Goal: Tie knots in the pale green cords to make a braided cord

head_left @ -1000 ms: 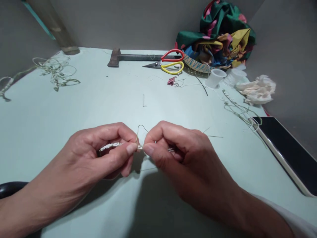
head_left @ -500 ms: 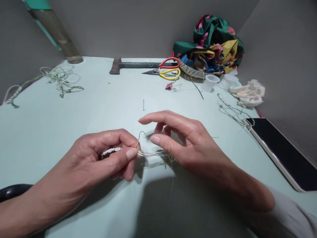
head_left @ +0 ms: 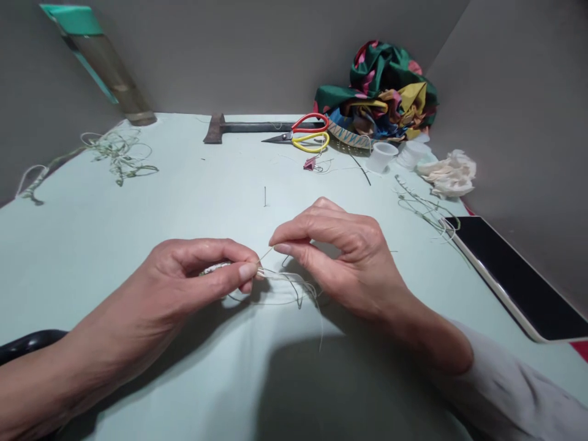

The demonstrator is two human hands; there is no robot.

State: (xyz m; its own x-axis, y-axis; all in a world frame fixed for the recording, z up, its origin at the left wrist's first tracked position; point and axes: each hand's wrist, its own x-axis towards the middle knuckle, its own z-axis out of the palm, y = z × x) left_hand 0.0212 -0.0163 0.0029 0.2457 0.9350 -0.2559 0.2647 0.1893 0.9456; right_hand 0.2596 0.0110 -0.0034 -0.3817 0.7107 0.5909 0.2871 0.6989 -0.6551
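My left hand [head_left: 202,278] pinches the braided cord [head_left: 215,267], which runs left to right. Just right of it, my right hand [head_left: 340,257] has its fingers [head_left: 280,248] closed on a single strand [head_left: 265,255] rising from the cord's end, over the bench [head_left: 184,196].
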